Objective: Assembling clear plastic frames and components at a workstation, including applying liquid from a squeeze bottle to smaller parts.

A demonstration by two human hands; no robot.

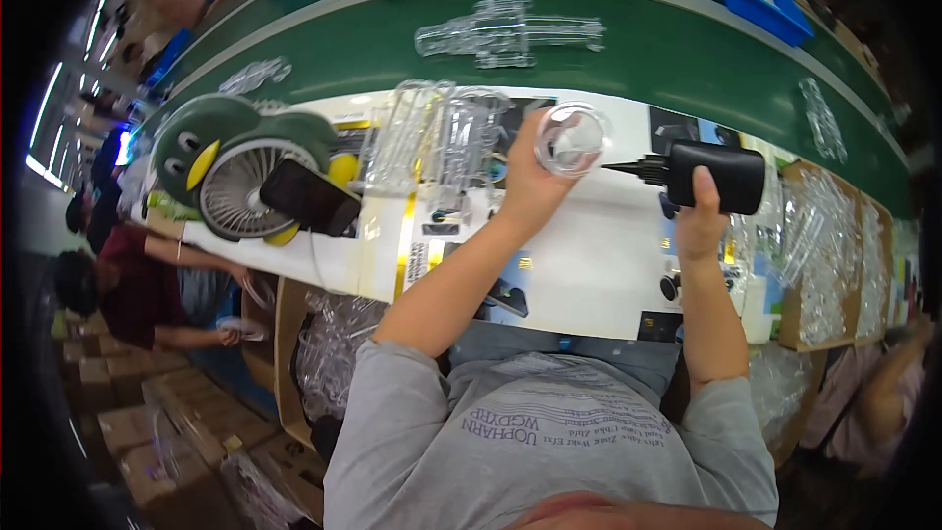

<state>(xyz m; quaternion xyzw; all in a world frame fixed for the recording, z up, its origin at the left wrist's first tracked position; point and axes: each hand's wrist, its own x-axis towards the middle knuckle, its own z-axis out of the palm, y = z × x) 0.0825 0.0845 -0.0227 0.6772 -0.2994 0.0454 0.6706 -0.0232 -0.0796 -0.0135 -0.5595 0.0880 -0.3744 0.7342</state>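
Observation:
My left hand (533,180) is closed around a clear round plastic piece (573,141), its circular end facing up. In my right hand (701,222) is a black squeeze bottle (731,177), lying on its side in the air. Its thin pointed nozzle (628,168) reaches left, close to the rim of the clear piece; whether they touch, I cannot tell. Just left of my left hand, several clear plastic tubes (422,137) lie side by side on the printed white sheet (599,255).
A penguin-shaped fan (231,162) with a phone (309,198) against it stands at left. Clear parts (510,32) lie on the green bench (343,49). A cardboard box (829,319) of clear pieces is at right, a blue tray (760,0) behind. Another person (137,275) works at left.

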